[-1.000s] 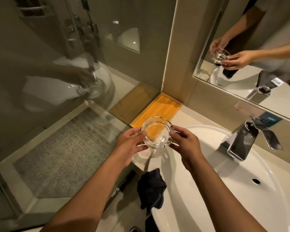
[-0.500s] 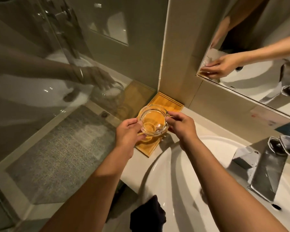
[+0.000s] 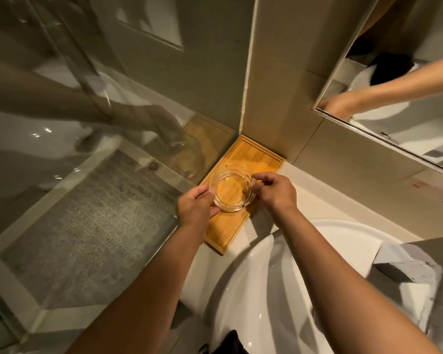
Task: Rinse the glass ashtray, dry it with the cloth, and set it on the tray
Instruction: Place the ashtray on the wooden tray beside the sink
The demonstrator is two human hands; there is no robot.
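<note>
The round clear glass ashtray [image 3: 232, 190] is over the middle of the yellow wooden tray [image 3: 225, 232], which lies in the counter's corner against the wall. My left hand [image 3: 196, 208] holds the ashtray's left rim and my right hand [image 3: 274, 191] pinches its right rim. I cannot tell whether the ashtray rests on the tray or hovers just above it. A dark cloth [image 3: 228, 342] hangs over the basin's front edge at the bottom of the view.
The white basin [image 3: 279, 290] fills the lower right, with the chrome faucet [image 3: 420, 274] at the right edge. A glass shower partition [image 3: 87, 149] borders the counter on the left. A mirror [image 3: 394, 98] hangs on the right wall.
Both hands carried the ashtray from over the basin's edge leftward and away, down onto or just above the wooden tray. The view tilted toward the corner.
</note>
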